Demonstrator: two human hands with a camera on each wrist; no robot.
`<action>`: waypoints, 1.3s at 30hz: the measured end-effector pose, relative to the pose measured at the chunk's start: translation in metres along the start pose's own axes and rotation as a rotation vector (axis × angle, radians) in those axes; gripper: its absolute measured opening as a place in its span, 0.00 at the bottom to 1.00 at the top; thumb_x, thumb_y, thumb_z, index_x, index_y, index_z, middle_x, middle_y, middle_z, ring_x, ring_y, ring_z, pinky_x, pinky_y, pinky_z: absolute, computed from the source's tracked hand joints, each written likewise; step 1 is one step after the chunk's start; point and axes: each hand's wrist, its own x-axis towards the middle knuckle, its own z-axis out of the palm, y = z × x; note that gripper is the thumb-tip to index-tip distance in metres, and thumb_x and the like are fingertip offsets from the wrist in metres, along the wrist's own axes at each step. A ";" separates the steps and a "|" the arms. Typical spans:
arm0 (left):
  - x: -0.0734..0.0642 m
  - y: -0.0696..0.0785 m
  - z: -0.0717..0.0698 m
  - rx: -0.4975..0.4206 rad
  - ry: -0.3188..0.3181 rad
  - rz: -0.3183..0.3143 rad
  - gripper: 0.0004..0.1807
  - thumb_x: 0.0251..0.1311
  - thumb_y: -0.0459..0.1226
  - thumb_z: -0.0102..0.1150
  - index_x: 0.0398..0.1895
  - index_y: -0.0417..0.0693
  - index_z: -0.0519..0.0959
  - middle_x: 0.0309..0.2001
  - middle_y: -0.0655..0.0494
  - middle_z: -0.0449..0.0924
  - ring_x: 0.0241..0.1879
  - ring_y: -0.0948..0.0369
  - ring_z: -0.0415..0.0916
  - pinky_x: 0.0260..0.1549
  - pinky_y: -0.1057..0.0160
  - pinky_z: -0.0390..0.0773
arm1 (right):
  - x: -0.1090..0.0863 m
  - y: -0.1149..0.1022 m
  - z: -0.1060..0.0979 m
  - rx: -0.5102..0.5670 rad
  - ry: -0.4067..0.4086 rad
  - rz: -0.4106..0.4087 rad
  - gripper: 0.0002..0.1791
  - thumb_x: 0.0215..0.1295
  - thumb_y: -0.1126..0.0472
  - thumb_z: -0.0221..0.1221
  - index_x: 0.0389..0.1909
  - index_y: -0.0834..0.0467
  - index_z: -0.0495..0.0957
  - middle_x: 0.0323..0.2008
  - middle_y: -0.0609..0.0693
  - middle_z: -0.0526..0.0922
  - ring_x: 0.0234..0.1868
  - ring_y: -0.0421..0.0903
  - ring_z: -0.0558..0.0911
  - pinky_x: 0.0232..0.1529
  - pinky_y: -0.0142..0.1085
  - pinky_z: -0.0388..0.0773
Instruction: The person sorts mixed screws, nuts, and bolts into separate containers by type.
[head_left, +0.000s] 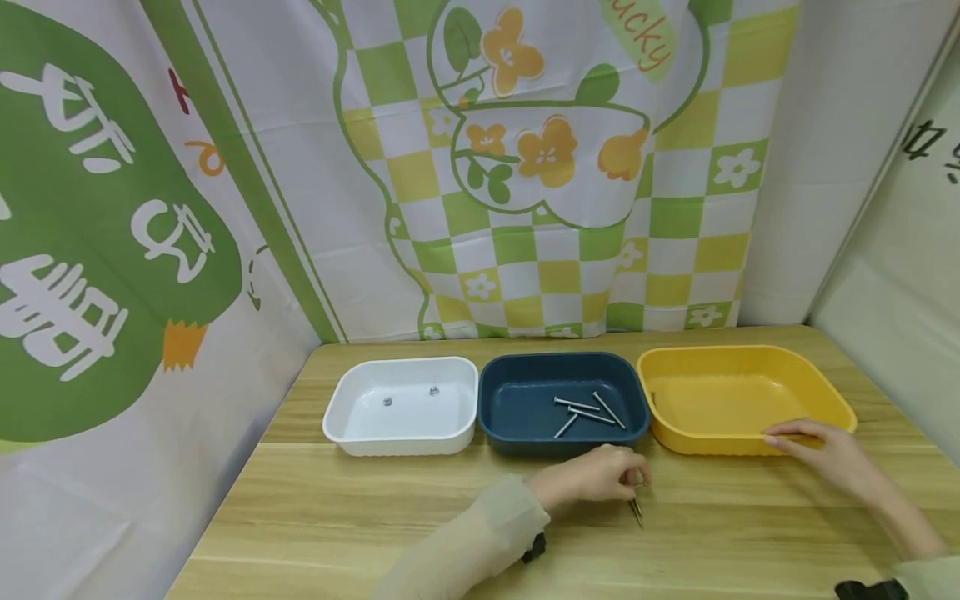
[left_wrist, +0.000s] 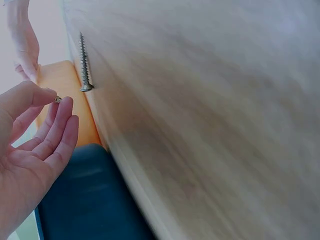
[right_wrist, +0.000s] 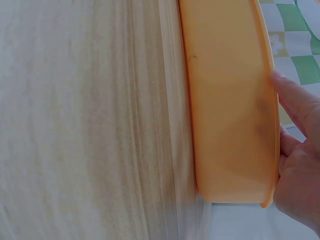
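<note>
My left hand (head_left: 592, 477) is over the table in front of the blue tray. Between its thumb and fingertips it pinches a small shiny metal piece (left_wrist: 58, 99), too small to tell its kind. Below those fingers a screw (left_wrist: 84, 65) lies on the wood, its threads and head plain in the left wrist view. At the yellow tray (head_left: 742, 446), my right hand (head_left: 832, 454) grips the near rim toward its right end, with thumb and fingers on either side of the wall.
Left of the yellow tray stands the blue tray (head_left: 525, 443), holding several long screws (head_left: 588, 411). Farther left, a white tray (head_left: 405, 446) contains two small nuts (head_left: 387, 402). All three stand in a row on the wooden table (head_left: 337, 517), before a patterned cloth (head_left: 555, 275).
</note>
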 end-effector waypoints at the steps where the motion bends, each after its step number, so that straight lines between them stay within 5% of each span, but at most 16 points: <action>1: 0.000 0.001 -0.001 -0.003 0.008 0.001 0.13 0.48 0.33 0.59 0.40 0.50 0.77 0.27 0.63 0.74 0.27 0.75 0.65 0.28 0.85 0.61 | 0.000 0.000 0.000 0.002 0.001 -0.002 0.08 0.56 0.60 0.59 0.34 0.59 0.80 0.32 0.23 0.72 0.38 0.14 0.62 0.35 0.13 0.52; 20: 0.004 0.017 -0.014 -0.182 0.163 0.016 0.14 0.47 0.30 0.59 0.39 0.49 0.77 0.28 0.64 0.69 0.27 0.77 0.64 0.28 0.86 0.64 | 0.000 -0.003 0.000 0.010 0.008 -0.018 0.07 0.56 0.61 0.59 0.34 0.60 0.80 0.32 0.24 0.73 0.38 0.14 0.63 0.35 0.13 0.52; 39: 0.027 0.019 -0.022 -0.210 0.319 -0.035 0.11 0.49 0.30 0.59 0.38 0.48 0.78 0.27 0.63 0.72 0.27 0.78 0.65 0.29 0.87 0.64 | -0.001 -0.004 0.002 0.024 0.041 -0.053 0.06 0.54 0.63 0.60 0.32 0.61 0.80 0.31 0.24 0.74 0.37 0.14 0.64 0.36 0.12 0.52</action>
